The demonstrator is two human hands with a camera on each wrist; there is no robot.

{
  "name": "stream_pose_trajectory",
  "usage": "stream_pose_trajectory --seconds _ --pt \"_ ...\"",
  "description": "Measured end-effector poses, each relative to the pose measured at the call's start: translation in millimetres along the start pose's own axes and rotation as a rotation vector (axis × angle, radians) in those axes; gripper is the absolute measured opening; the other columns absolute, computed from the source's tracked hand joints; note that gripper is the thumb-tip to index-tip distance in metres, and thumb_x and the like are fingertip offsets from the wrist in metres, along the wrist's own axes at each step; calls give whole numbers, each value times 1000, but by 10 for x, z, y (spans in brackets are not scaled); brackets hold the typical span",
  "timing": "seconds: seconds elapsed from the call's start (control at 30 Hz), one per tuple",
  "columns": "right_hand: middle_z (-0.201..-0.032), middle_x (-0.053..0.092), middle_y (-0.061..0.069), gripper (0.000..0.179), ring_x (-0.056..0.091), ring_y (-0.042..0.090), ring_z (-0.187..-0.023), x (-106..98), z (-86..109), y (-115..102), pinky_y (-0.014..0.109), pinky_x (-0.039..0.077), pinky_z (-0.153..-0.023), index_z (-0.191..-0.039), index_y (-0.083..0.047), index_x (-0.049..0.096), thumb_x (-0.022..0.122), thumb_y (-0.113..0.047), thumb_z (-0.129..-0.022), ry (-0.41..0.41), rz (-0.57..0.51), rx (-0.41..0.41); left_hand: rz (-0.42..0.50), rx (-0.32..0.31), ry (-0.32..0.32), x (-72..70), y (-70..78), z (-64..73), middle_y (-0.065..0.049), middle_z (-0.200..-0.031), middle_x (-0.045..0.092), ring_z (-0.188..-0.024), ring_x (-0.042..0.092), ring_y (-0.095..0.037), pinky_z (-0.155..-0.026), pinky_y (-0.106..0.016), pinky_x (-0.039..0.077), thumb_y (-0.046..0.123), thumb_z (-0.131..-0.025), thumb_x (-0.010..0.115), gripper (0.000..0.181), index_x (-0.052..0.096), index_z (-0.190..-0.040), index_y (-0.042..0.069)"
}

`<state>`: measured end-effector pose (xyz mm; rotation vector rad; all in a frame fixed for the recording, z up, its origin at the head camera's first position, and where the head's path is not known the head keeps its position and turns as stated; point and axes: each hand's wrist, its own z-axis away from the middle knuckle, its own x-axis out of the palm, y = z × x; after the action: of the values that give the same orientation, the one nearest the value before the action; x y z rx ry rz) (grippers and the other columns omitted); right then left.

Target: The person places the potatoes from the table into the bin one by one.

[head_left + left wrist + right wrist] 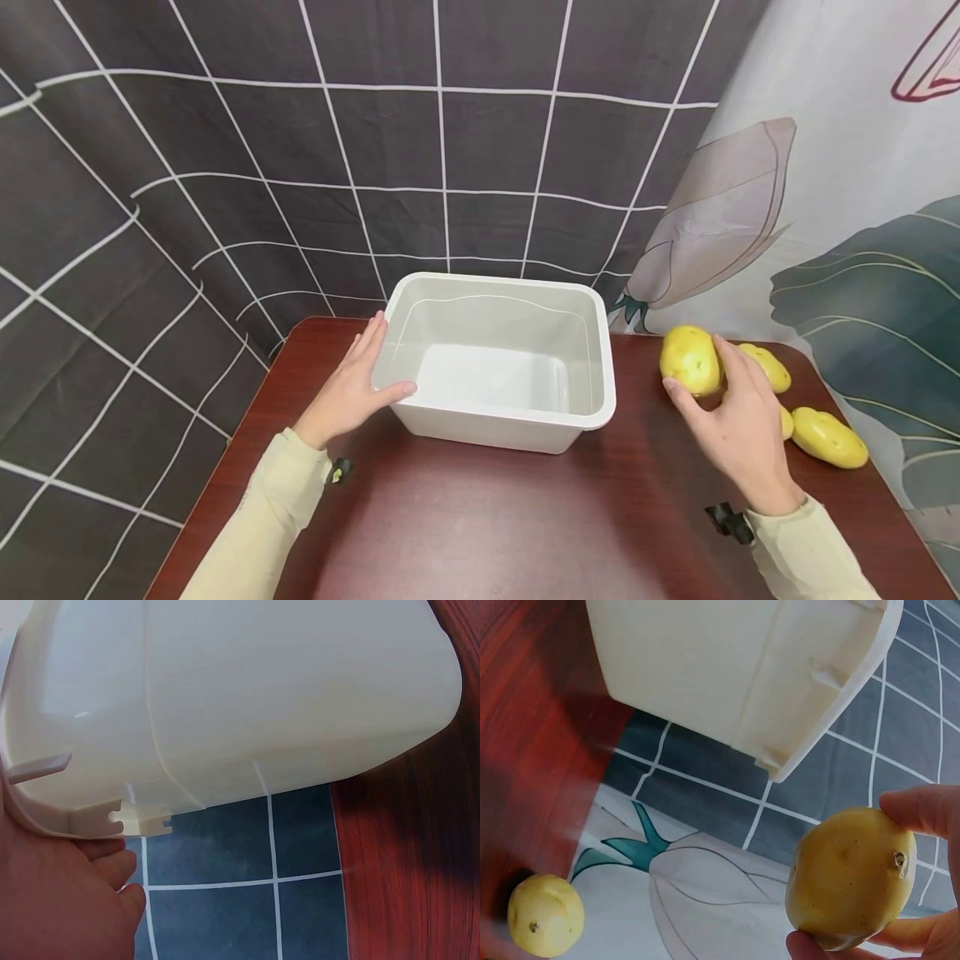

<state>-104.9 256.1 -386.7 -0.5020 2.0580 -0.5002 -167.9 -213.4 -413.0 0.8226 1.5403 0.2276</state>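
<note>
An off-white plastic bin [495, 429] stands on the table, with nothing inside. My left hand [354, 385] holds its left front corner, the thumb over the rim and the fingers along the outside. In the left wrist view, fingertips [116, 868] show just under the rim. To the right of the bin, my right hand [738, 421] grips a yellow potato [686, 362] between thumb and fingers. The right wrist view shows this potato [849, 881] raised off the table.
More potatoes [828, 437] lie on the right part of the reddish-brown table [480, 525], partly behind my right hand. A dark cloth with white grid lines [495, 142] hangs behind the bin. At the right hangs a pale curtain with a plant print [840, 192].
</note>
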Motion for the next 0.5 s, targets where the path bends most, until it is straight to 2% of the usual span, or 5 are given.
stream_pose_trajectory --seconds 0.37,0.5 --pt "-139 53 25 78 47 44 -126 7 -27 -69 63 36 -98 -148 -1 47 80 -27 -83 -8 -22 -38 -5 25 1 -7 -12 -3 -14 -168 8 -154 6 -27 -122 -51 10 48 -88 75 106 13 -160 -1" --pt "-139 54 25 78 48 44 -125 14 -38 -95 62 37 -98 -147 -1 48 80 -26 -82 2 -28 -51 -6 23 -3 -12 -8 0 -13 -168 7 -154 7 -28 -122 -51 10 48 -88 74 106 13 -160 0"
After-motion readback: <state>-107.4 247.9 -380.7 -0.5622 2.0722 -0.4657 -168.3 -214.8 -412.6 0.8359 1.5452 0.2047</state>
